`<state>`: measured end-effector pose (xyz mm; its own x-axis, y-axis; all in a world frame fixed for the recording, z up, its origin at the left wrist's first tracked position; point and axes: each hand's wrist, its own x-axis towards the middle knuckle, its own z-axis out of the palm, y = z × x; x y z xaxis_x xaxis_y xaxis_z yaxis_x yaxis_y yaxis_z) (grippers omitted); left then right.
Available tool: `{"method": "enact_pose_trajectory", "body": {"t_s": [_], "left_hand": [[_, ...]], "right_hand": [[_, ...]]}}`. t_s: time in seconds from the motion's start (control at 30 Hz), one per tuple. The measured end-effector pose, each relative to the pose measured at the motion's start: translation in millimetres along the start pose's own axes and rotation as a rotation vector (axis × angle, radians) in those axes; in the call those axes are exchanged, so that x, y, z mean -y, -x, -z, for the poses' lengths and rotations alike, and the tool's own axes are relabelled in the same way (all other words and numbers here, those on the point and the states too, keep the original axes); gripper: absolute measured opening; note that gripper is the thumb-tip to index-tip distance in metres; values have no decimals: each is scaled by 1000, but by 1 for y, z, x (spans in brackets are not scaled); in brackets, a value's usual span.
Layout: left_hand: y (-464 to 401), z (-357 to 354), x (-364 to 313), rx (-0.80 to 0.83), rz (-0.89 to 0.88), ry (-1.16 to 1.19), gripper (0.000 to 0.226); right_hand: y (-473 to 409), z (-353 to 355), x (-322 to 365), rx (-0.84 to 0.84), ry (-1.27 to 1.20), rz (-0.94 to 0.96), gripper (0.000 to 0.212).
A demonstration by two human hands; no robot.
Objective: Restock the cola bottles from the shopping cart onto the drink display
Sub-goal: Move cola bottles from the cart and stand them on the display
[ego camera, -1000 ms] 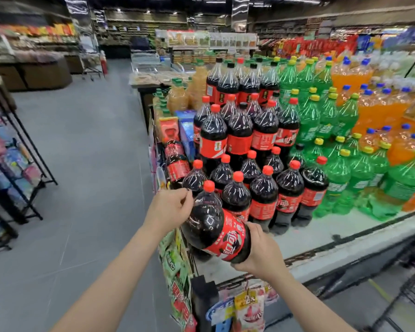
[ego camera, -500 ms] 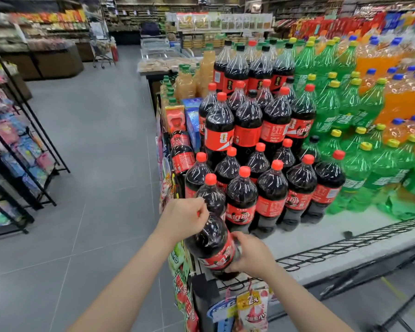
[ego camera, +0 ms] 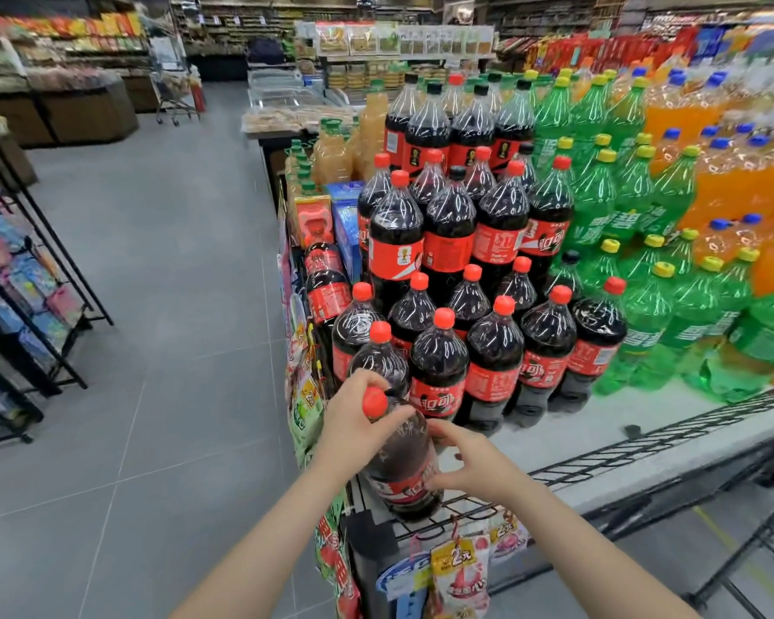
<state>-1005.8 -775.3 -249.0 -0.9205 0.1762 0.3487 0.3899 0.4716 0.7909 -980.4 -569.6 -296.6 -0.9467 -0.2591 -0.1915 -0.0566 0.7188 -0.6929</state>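
At the near corner of the drink display [ego camera: 608, 444] we are setting one cola bottle [ego camera: 405, 462] down upright on the wire edge, just in front of the stocked cola rows [ego camera: 461, 364]. Our left hand [ego camera: 354, 422] is clamped around its neck just under the red cap [ego camera: 374, 402], while our right hand [ego camera: 470, 462] presses against the labelled side with fingers spread, steadying rather than gripping. We judge this to be the placing step: the bottle looks seated but sits out at the rim, beside the hanging snack packets [ego camera: 459, 574]. Next we would need to nudge it back until it lines up with the front row, then let go with both hands and turn to the cart, which shows only as wire mesh at the lower right.
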Motion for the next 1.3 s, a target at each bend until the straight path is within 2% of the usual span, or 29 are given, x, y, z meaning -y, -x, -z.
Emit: {"method": "enact_pose_trajectory", "body": {"t_s": [0.07,0.13,0.3,0.5,0.8,0.9,1.1,1.17,1.3], "left_hand": [[7,-10,0,-35,130,129,27],[10,-18,-1,-40,172,185,21],[4,-30,-7,-15,133,185,6],[-8,-46,-18,-9,110,162,9],[-21,-53,-27,34,102,126,17],[-27,-56,-25,87,94,71,23],[-28,-57,-17,121,86,99,18],[-29,-57,-15,131,81,85,15],[-26,-54,-14,101,61,74,23]], "right_hand": [[10,3,-18,40,106,-37,77],[20,5,-42,86,196,-85,68],[34,-2,-80,147,396,-155,56],[32,-7,-98,127,566,-147,43],[35,-8,-97,146,716,-57,37],[31,2,-92,112,747,-24,35],[25,14,-90,209,753,9,39],[28,15,-89,211,710,9,37],[32,20,-89,208,572,2,42]]}}
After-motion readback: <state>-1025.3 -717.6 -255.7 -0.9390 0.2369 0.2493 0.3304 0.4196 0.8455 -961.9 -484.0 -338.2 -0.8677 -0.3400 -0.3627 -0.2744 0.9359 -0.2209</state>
